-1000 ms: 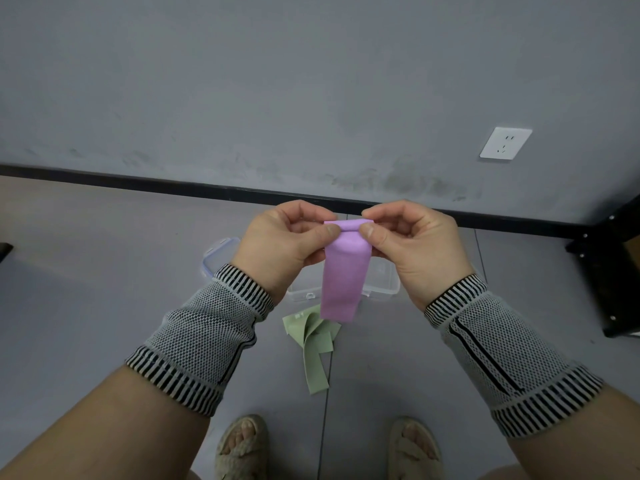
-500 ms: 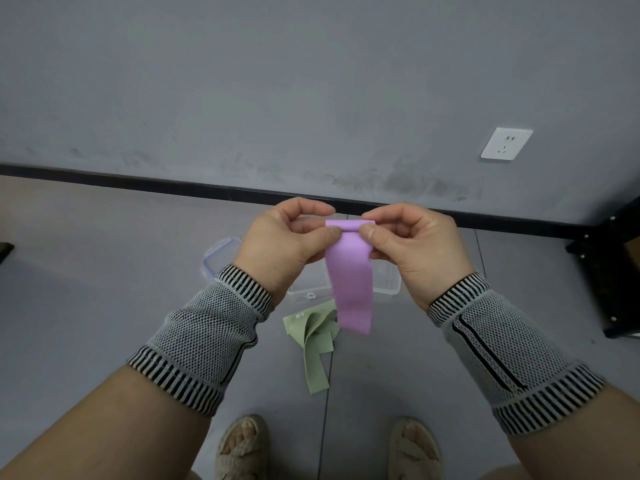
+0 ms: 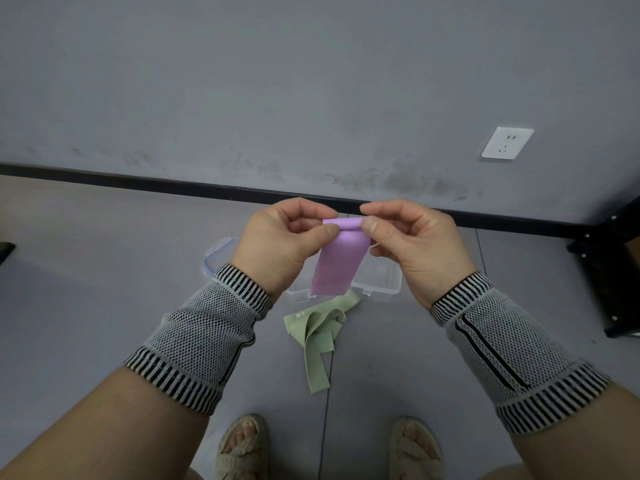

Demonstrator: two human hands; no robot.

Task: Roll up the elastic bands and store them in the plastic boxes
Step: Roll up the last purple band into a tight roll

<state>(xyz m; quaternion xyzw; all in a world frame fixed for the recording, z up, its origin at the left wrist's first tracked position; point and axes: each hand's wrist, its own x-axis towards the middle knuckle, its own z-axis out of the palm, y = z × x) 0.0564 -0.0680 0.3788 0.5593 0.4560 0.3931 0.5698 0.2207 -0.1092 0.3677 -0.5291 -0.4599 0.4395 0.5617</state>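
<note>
I see the purple elastic band (image 3: 341,263) held in the air above the clear plastic box (image 3: 384,280), its top edge pinched by left hand (image 3: 282,245) and right hand (image 3: 417,245); a loose pinch could let the started roll spring open.

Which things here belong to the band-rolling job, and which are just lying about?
Job: purple band, pinched by left hand and right hand; green band; clear plastic box.
Lying about: wall socket; black frame.
</note>
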